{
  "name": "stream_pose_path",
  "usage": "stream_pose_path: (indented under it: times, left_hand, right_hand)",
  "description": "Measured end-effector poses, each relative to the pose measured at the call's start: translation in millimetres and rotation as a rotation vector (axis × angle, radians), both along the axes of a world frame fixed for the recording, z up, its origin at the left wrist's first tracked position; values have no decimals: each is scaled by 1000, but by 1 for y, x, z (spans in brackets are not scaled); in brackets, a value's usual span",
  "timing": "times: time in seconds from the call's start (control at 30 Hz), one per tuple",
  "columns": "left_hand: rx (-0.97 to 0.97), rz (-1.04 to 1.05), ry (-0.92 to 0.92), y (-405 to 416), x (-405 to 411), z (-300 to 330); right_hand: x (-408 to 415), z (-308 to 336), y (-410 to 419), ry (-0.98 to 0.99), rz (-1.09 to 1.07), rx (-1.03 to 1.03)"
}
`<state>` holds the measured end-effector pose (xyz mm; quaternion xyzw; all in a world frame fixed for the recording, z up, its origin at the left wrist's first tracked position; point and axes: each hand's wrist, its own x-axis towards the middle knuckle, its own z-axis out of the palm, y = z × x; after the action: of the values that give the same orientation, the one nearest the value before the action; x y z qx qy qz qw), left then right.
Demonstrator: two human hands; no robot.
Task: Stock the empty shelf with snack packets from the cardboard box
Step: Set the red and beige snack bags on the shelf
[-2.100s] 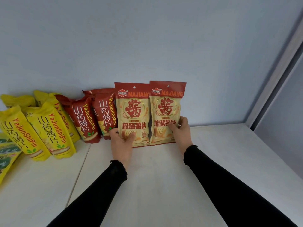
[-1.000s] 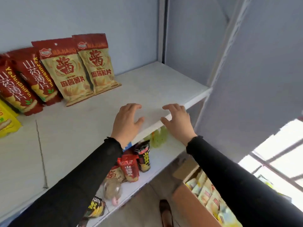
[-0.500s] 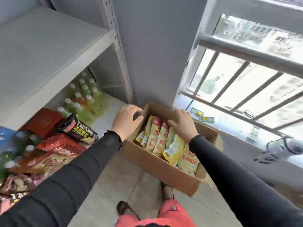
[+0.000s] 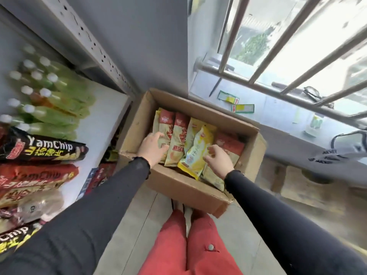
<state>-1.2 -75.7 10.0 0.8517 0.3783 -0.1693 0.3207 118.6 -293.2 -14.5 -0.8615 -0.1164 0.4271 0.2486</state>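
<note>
An open cardboard box (image 4: 139, 124) stands on the floor below me, holding several upright snack packets. Red-and-beige packets (image 4: 178, 135) fill its left side, a yellow packet (image 4: 196, 149) lies in the middle, and another red-and-beige packet (image 4: 232, 147) is at the right. My left hand (image 4: 152, 148) is inside the box with fingers spread, resting on the leftmost packets. My right hand (image 4: 218, 160) hovers over the right packet, fingers curled and apart, holding nothing. The upper shelf is out of view.
A lower shelf (image 4: 103, 124) on the left holds green drink bottles (image 4: 49, 100) and black and red YamChip packets (image 4: 39, 147). A perforated shelf post (image 4: 95, 46) rises beside the box. A barred window (image 4: 288, 46) and its sill are at right. My red-trousered legs (image 4: 190, 245) stand before the box.
My hands left the two packets on the upper shelf, and my view swung down to the floor box. Both hands have dropped into the box onto the packets.
</note>
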Motion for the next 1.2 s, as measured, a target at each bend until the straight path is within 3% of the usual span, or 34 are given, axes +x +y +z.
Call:
stream_pose_path:
  times: [0.17, 0.37, 0.6, 0.8, 0.9, 1.0, 1.1, 1.2]
  left_hand:
    - [-60, 113, 77, 21, 11, -57]
    - [-136, 259, 109, 39, 15, -116]
    - [-211, 357, 109, 35, 24, -149]
    - [-126, 374, 104, 33, 27, -163]
    - [-169, 408, 96, 29, 29, -166]
    - [-257, 452, 141, 23, 25, -168]
    - [-284, 383, 159, 17, 14, -169]
    - [-260, 399, 101, 15, 2, -160]
  right_hand:
    - [-8, -58, 11, 104, -184, -71]
    - [-7, -108, -9, -42, -570, -334]
    - [-10, -150, -15, 101, -1054, -242]
    - [1, -162, -17, 190, -1136, -313]
    - [-6, -175, -27, 312, -989, -354]
    - [-17, -177, -27, 276, -793, -396]
    - [-28, -163, -21, 277, -813, -220]
    - [-31, -144, -21, 128, -833, -90]
